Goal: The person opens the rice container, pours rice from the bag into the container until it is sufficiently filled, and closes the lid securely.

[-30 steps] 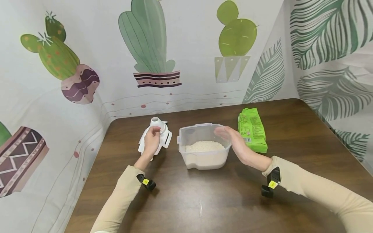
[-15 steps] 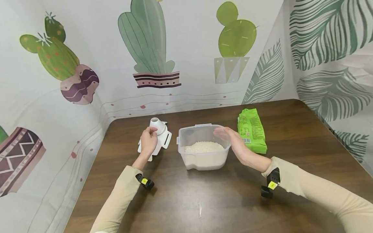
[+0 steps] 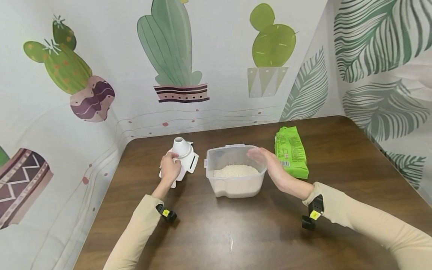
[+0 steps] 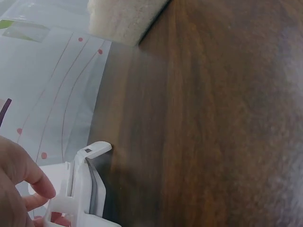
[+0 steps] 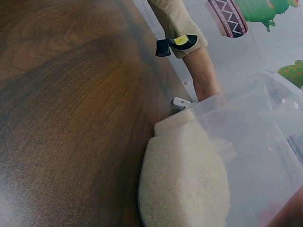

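Observation:
A clear plastic container [image 3: 236,186], part filled with white rice [image 3: 236,171], stands upright and uncovered on the table. My right hand [image 3: 278,170] rests against its right wall, with the fingers straight. To the left lies a white lid with a cone-shaped spout [image 3: 182,148], the spout pointing up. My left hand [image 3: 170,167] grips the lid by its left side. In the left wrist view, the curled fingers [image 4: 38,182] are at the lid's frame [image 4: 83,189], and part of a finger shows through a gap in it. The lid hides some fingertips.
A green printed packet [image 3: 291,152] lies just right of the container, close to the right hand. The brown wooden table [image 3: 233,232] ends at a wall hanging [image 3: 229,108] with cactus and leaf prints behind and on both sides.
My left hand has shifted left and slightly nearer, from beside the spout to the lid's left side. The right hand and the container have stayed in place.

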A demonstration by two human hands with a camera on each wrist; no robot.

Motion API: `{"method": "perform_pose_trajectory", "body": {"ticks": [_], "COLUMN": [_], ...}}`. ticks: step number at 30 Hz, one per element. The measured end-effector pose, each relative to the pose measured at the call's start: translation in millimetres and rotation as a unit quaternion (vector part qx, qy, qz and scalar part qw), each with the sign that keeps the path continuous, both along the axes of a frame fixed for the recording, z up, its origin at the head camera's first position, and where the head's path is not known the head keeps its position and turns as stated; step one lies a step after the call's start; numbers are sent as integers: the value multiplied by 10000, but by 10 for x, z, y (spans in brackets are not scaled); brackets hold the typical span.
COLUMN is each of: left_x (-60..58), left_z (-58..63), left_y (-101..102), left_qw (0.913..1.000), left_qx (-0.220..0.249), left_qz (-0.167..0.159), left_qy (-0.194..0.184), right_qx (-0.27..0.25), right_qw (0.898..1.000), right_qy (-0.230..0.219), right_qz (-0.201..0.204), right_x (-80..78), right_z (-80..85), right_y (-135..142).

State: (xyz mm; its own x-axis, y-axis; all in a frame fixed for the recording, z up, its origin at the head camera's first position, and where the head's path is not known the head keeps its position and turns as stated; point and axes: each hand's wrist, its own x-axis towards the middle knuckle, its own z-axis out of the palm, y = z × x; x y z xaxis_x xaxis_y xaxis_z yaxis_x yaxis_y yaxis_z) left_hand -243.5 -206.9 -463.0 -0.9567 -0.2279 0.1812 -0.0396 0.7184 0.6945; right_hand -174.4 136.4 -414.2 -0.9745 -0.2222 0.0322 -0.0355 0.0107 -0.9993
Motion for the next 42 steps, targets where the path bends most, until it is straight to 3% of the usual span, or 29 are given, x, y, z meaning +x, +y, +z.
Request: {"method": "perform_pose_trajectory", "body": {"ticks": [11,20,34,42], "left_x": [36,51,45,68], "left_z": [-5,10,-6,57], "left_y": [-27,-42,-77,-64], "left_qw": [9980,9955,9980,9985], "left_qx": [-179,-248,-158,-34], "left_qz": [245,441,301,264], "left_qy": [-559,-806,-539,-486], "right_qx": [-29,-6,10,10], "right_qw": [10000,10000,10000,10000], "right_qy": [13,-31,-41,-2], "right_qz": [49,40,48,47], "right_x": [-12,-13,-7,-6], "right_z": [-15,-14,-14,-8], "right_y": [7,5,2,-1]}}
